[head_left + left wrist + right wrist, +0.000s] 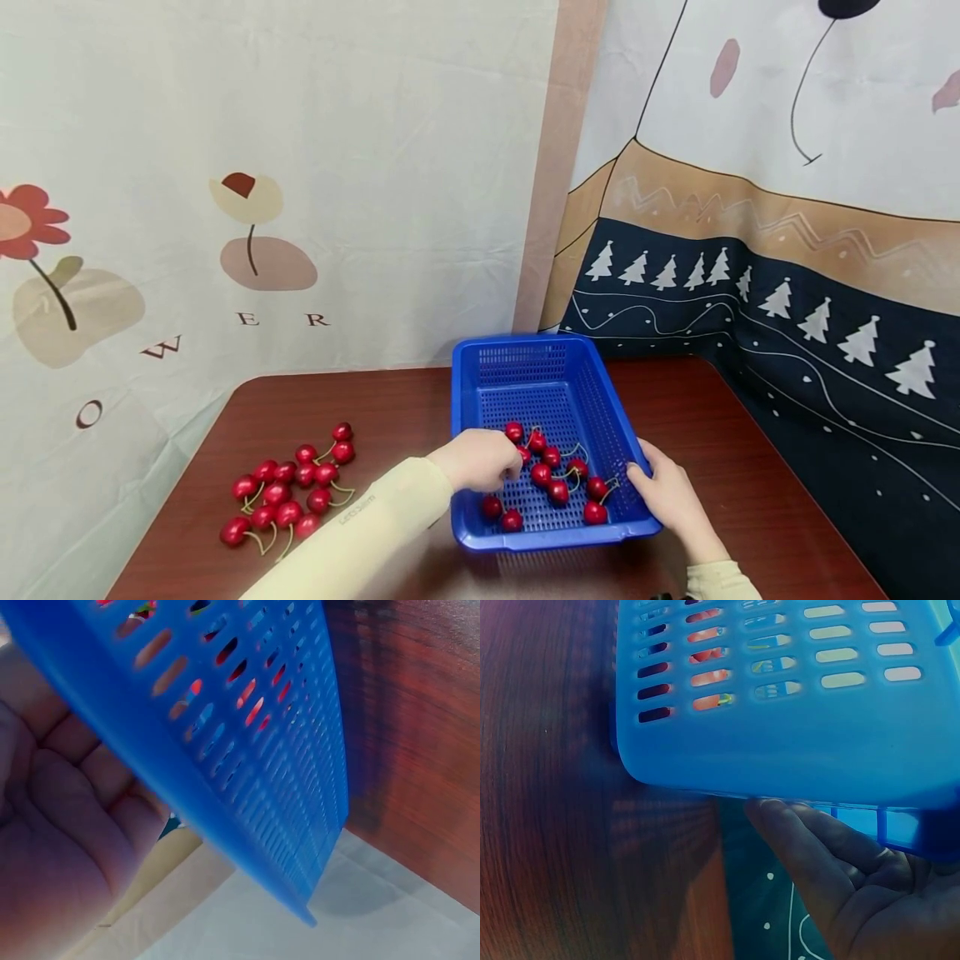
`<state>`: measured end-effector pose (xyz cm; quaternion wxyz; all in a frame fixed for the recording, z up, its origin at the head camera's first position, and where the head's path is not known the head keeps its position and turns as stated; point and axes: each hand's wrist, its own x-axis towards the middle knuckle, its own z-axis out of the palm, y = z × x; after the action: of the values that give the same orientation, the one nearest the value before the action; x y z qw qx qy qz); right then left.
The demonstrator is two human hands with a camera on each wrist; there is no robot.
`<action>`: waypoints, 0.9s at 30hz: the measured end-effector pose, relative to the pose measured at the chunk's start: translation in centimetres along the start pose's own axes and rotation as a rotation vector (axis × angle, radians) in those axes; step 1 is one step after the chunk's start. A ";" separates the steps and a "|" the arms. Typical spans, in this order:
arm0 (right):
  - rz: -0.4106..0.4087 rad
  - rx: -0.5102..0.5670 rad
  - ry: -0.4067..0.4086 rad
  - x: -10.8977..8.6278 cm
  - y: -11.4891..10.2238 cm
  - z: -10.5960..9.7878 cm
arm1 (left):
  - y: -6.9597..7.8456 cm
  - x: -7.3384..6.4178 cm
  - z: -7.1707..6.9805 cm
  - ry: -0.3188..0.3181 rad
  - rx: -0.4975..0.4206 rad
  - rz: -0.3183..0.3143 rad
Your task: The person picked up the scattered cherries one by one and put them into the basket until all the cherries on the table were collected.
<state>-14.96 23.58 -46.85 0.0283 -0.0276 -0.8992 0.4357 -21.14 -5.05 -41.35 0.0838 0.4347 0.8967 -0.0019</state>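
Observation:
A blue plastic basket [525,541] with slotted walls has several red cherries [558,492] with stems on its floor. My left hand [476,460] reaches over its left rim, fingers bent down among the cherries; one cherry [523,455] shows right beside the knuckles. I cannot tell whether those fingers hold one. In the left wrist view, the left palm [67,795] is close to the basket's rim [157,761], with red showing through the slots. With thumb at the rim, my right hand [671,496] grips the right side; its fingers [802,847] are under the edge in the right wrist view.
On the brown wooden table [397,417], a group of several cherries [277,492] with stems lies to the left of the basket. Behind the table hangs a printed cloth [405,208]; a dark section with white trees [776,298] falls along the right side.

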 end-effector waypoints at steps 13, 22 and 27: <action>0.000 -0.003 -0.002 0.0 0.1 0.0 | -1.7 -2.0 -3.0 0.141 -0.120 -0.027; 0.004 0.002 -0.004 0.0 0.1 0.0 | -4.0 -4.5 -4.0 0.237 -0.180 -0.111; 0.007 0.006 -0.006 0.0 0.1 0.0 | -4.9 -6.2 -3.9 0.286 -0.232 -0.177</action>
<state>-15.01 23.63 -46.94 0.0243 -0.0295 -0.8978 0.4387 -21.78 -12.63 -36.95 0.0047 0.3374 0.9284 0.1555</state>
